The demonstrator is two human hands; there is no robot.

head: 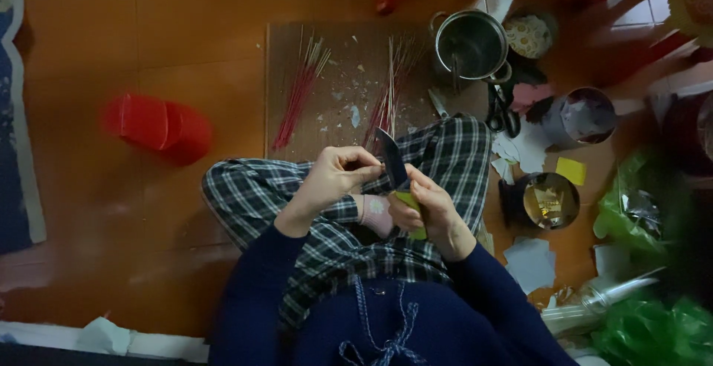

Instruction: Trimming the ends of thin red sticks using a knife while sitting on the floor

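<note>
I sit cross-legged on the floor in plaid trousers. My right hand (432,210) grips the green handle of a knife (392,159), its dark blade pointing up and away from me. My left hand (338,175) is pinched shut on something thin right beside the blade; it is too small to make out clearly. Both hands meet above my lap. Just beyond my knees lies a brown cardboard sheet (297,54) with bundles of thin red sticks (301,91) and small paper scraps on it.
A red plastic stool (160,125) lies tipped on the orange floor at left. At right stand a steel pot (471,43), black scissors (503,113), a tin with paper (579,117), a round tin (549,201), paper pieces and green plastic bags (653,329).
</note>
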